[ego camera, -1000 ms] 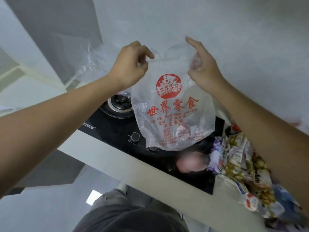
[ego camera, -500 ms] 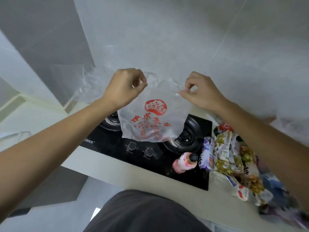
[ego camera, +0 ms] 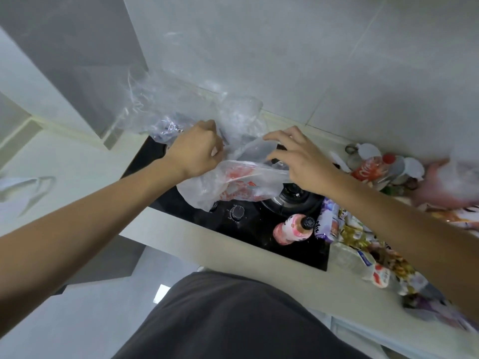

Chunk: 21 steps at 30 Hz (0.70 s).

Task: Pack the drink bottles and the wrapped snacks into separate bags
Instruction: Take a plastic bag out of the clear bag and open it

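Observation:
A thin white plastic bag with red print lies crumpled low over the black gas hob. My left hand pinches its left rim. My right hand rests on its right rim, fingers spread and curled over the plastic. A pink drink bottle with a black cap lies on the hob in front of the bag. Wrapped snacks are heaped on the counter to the right, under my right forearm. A red-labelled bottle lies further back right.
A second, clear plastic bag sits against the tiled wall behind the hob. The hob knob and right burner are just below the printed bag. The pale counter edge runs diagonally in front of my dark-clothed body.
Both hands have come down with the printed bag, from held up and hanging open in the air to collapsed over the hob. The view has tilted downward.

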Tool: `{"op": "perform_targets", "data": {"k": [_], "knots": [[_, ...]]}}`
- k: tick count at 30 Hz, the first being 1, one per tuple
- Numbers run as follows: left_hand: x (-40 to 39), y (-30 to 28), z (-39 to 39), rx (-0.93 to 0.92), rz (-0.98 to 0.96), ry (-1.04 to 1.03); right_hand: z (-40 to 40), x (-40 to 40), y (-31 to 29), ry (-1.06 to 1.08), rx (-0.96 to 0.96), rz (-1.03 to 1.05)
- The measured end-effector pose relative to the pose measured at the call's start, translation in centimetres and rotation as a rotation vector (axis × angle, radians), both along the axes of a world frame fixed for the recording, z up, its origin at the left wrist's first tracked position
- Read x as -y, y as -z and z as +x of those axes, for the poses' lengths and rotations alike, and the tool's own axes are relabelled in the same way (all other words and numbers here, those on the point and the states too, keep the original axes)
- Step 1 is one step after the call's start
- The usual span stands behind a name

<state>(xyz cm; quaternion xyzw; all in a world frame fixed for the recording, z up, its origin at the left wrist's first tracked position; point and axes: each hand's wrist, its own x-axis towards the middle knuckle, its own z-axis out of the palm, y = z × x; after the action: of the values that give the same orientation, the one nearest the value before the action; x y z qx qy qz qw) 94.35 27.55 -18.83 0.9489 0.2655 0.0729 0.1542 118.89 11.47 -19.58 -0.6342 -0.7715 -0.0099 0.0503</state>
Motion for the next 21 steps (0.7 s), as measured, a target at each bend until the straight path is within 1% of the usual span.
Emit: {"op": "perform_targets", "data": {"k": [3,6,10,13,15,18,19,21], "knots": [[0.9,1.9,-1.0,0.008,0.024,0.038,-0.5,0.5,1.6,0.011,0.082,-0.028],[2.3,3.6,-1.5,-0.008,0.001,0.033,-1.2,0.9,2.9,0.083,0.134,-0.02],[3.4,6.3,-1.2,-0.086,-0.04,0.014,-2.5,0.9,4.6,0.184,0.204,-0.148],[3.9,8.7,-1.0,-0.115,-0.048,-0.003,-3.4,0.9,5.8,0.196,0.21,-0.203],[4.3,9.8,-0.9,-0.136,-0.047,-0.007,-4.1,1.0,6.3,0.145,0.191,-0.163],[4.7,11.0,-0.7,-0.167,-0.003,-0.004,-5.1,0.8,7.1,-0.08,0.064,-0.088],[4.7,11.4,-0.6,-0.182,0.011,-0.008,-5.3,0.7,7.6,-0.151,0.001,-0.104],[4.7,12.0,-0.5,-0.218,0.017,-0.028,-5.5,0.7,8.5,-0.226,-0.079,-0.217]]}}
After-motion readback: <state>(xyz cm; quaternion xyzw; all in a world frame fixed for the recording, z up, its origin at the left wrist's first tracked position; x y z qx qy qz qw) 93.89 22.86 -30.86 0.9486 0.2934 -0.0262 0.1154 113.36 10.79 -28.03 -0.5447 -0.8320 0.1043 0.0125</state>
